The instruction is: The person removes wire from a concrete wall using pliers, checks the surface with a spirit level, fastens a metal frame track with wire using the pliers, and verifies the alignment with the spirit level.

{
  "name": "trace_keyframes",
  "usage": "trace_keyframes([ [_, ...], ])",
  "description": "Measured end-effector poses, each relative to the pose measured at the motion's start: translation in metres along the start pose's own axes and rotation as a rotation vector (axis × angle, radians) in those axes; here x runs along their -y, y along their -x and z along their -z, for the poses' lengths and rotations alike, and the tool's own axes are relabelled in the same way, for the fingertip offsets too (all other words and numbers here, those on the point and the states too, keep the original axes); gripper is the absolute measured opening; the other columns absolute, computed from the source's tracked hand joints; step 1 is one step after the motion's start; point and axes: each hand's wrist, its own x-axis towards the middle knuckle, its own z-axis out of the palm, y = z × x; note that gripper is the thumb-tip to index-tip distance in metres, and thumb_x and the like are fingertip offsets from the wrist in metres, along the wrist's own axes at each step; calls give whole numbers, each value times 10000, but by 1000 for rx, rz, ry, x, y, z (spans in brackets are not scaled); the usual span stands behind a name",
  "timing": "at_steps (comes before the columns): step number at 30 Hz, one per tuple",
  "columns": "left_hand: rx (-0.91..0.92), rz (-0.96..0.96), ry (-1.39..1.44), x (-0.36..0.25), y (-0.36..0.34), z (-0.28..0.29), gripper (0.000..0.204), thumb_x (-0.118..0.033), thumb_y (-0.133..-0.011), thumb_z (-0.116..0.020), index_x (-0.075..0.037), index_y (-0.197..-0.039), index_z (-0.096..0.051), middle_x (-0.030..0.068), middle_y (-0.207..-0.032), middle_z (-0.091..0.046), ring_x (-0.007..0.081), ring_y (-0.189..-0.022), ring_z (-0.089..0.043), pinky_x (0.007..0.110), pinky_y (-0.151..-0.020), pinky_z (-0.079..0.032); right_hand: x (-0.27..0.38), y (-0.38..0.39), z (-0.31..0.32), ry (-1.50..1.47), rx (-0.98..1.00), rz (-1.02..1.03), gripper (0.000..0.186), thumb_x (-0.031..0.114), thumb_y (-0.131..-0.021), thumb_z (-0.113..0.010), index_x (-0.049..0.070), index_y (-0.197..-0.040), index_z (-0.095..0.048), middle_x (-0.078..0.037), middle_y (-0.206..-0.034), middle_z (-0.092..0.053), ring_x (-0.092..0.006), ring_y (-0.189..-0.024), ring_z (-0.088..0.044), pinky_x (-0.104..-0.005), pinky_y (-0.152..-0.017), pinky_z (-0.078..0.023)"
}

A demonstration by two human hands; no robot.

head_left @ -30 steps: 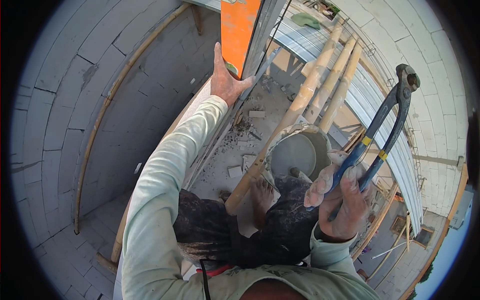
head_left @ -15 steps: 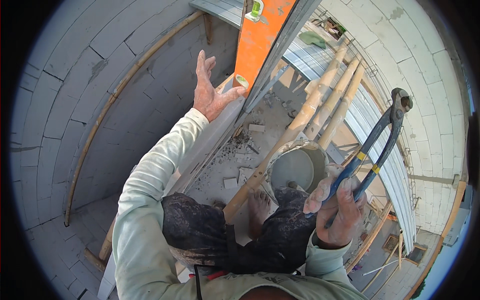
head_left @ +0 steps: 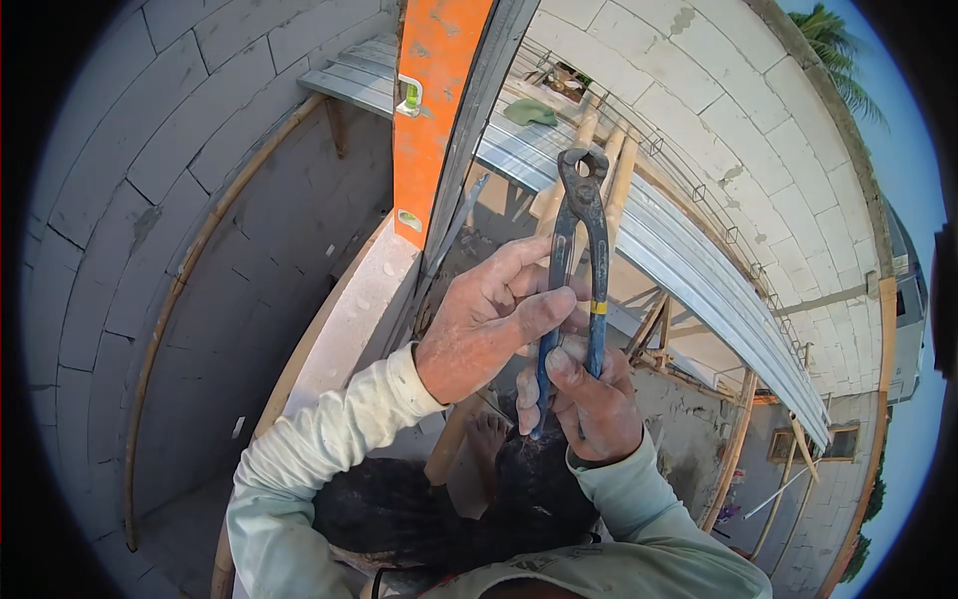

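My left hand has its thumb and fingers closed on the upper handles of dark steel end-cutting pincers, held upright in front of me. Just below, my right hand grips the blue-and-yellow handles, with its thumb across them. The jaws at the top point away from me. An orange spirit level stands against a grey metal profile, just beyond my left hand, on a pale block ledge. My legs and a bare foot show below my hands.
Curved-looking block walls rise left and right. A long bamboo pole runs along the left wall. Corrugated metal sheets and several bamboo poles lie to the right. A drop to a lower floor and timber bracing show beneath.
My left hand has left the orange level and moved down and right onto the pincers. My right hand has brought the pincers leftward to the centre, now more upright. The view has shifted.
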Motion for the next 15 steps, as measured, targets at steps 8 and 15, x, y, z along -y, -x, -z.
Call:
trace_keyframes([
  [8, 132, 37, 631, 28, 0, 23, 330, -180, -964, -496, 22, -1224, -484, 139, -1043, -609, 247, -945, -628, 348, -835, -518, -3, 2, 10, -210, 241, -160, 342, 201, -906, -570, -67, -1119, -562, -138, -753, -606, -233, -607, -606, -320, -542, -494],
  [15, 285, 12, 649, 27, 2, 25, 260, -171, -942, -541, -10, -1146, -521, 100, -1053, -603, 203, -1012, -589, 354, -913, -462, -5, 2, 22, -393, 477, -302, 357, 202, -907, -566, -85, -1116, -536, -148, -690, -567, -223, -540, -556, -333, -476, -460],
])
